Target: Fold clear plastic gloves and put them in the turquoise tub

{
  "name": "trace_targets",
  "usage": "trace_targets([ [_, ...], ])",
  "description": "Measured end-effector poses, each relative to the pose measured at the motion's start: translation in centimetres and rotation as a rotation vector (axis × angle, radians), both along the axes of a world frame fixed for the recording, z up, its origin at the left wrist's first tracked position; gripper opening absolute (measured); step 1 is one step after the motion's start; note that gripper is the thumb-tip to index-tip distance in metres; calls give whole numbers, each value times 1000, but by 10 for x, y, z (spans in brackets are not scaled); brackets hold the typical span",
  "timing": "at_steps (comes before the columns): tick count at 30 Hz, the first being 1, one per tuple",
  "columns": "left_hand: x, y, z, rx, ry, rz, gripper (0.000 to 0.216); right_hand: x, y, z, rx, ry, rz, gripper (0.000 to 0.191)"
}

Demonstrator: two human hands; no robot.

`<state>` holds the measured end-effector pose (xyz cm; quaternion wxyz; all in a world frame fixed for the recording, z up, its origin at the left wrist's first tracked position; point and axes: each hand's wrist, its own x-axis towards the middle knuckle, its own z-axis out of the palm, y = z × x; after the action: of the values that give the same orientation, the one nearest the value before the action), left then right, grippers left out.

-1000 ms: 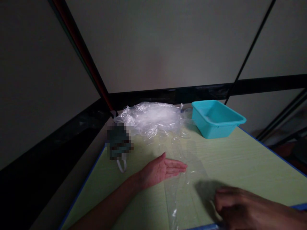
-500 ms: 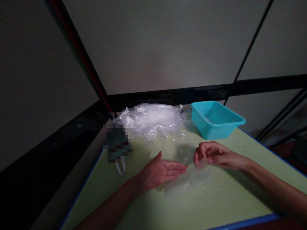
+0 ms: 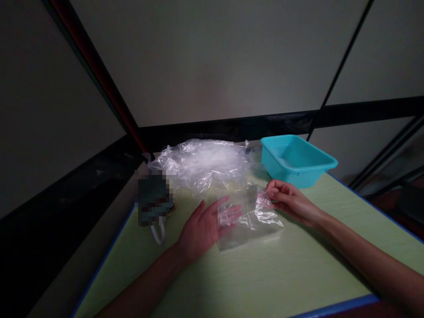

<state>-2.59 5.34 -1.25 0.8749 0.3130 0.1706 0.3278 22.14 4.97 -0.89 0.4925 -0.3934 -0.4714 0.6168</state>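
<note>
A folded sheet of clear plastic film [image 3: 249, 218] lies on the pale green table [image 3: 298, 274] between my two hands. My left hand [image 3: 203, 223] is open, palm up, with its fingertips under the film's left edge. My right hand [image 3: 287, 201] pinches the film's upper right corner between thumb and fingers, lifting that side a little.
A heap of crumpled clear plastic [image 3: 202, 161] sits at the table's far side. To its right stands a turquoise plastic tub [image 3: 296, 161]. A dark blurred object with a white loop [image 3: 154, 203] lies at the far left. The table has a blue edge.
My right hand came up from the near edge to the film's far end and folded the long strip over into a shorter, thicker piece. My left hand stayed beside it.
</note>
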Motion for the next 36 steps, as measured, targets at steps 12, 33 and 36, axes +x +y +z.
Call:
trace_targets([
  [12, 0, -1, -5, 496, 281, 604, 55, -2, -6, -6, 467, -532, -226, 23],
  [33, -3, -19, -3, 1490, 985, 153, 56, -7, -26, -8, 841, -1157, 143, 42],
  [36, -3, -18, -5, 1567, 1099, 145, 55, -8, -26, -7, 838, -1150, 146, 41],
])
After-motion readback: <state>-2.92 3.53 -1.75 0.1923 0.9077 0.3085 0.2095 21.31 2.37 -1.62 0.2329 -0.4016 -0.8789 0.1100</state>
